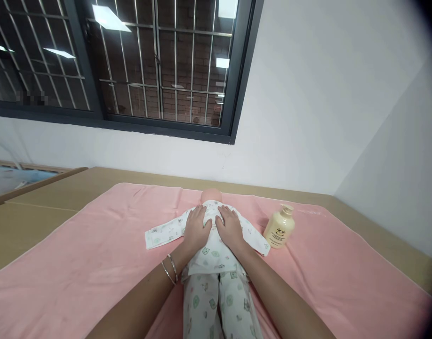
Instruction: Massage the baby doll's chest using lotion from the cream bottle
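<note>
A baby doll lies stretched out in a white printed top and matching trousers. Only the rounded back or crown of its head shows beyond the collar. My left hand rests flat on the left side of the doll's upper body, fingers extended. On the other side, my right hand lies flat in the same way, its thumb close to the left thumb. Both sleeves spread outward, and the doll's hands are not visible. Two thin bracelets circle my left wrist.
A pale yellow pump-top bottle stands on the pink cloth beside the right sleeve. Under the cloth is a wooden surface with a raised edge at left. Behind are a white wall and a barred window.
</note>
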`<state>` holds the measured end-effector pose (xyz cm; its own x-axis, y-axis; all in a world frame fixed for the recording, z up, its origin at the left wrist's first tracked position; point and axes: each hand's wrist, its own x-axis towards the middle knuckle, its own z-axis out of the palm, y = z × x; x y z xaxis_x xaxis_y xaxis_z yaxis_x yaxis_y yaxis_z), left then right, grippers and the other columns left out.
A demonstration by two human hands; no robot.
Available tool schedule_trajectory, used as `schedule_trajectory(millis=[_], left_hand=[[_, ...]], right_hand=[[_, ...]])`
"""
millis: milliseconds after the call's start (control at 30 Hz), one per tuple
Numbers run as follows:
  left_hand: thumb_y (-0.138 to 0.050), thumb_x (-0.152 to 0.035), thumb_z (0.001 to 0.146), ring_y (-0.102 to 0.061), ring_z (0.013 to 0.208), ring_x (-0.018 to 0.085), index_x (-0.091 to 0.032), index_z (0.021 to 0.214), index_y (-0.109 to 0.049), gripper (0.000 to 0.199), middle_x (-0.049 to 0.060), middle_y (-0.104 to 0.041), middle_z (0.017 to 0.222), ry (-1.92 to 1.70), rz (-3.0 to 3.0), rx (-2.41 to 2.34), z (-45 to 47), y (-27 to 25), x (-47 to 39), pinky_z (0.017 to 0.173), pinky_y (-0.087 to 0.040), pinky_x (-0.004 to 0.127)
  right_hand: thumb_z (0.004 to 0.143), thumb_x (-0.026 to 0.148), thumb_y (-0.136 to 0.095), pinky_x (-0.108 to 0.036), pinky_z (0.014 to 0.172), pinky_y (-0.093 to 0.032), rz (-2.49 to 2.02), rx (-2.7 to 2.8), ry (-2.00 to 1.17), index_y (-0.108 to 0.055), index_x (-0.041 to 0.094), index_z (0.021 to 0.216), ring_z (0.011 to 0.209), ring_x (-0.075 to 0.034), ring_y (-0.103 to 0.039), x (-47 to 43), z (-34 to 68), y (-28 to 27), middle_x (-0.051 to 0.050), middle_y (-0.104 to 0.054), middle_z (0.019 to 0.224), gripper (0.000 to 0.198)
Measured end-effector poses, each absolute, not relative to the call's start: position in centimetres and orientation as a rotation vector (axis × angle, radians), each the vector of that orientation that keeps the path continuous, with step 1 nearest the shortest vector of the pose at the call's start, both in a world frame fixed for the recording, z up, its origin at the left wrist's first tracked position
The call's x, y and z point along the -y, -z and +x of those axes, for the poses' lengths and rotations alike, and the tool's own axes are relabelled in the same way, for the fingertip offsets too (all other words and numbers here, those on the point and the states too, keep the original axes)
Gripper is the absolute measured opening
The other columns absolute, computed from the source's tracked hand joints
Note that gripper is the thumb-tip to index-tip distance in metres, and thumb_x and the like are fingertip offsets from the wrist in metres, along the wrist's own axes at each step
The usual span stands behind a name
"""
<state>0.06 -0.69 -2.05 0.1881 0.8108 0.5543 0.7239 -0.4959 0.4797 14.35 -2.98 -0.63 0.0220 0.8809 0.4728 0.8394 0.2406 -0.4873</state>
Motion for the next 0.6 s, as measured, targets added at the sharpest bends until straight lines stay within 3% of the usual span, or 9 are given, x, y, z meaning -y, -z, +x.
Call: schedule_trajectory(millis=[600], left_hand=[[-0.045,-0.025,0.085,-0.042,0.132,0.03,-0.009,0.13,-0.052,0.047,0.016,-0.053,0.137,-1.236,2.321,-1.526,-0.01,2.16,0.7,0.114,-0.028,0.05]], right_hand=[[0.092,0.028,-0.04,-0.041,0.115,-0.018,-1.582,1.798,-0.054,-0.055,0.014,0.132,0.134,-0.023,-0.038,3.01,14.28,0.72,-0.011,-0.051,0.139,0.045]])
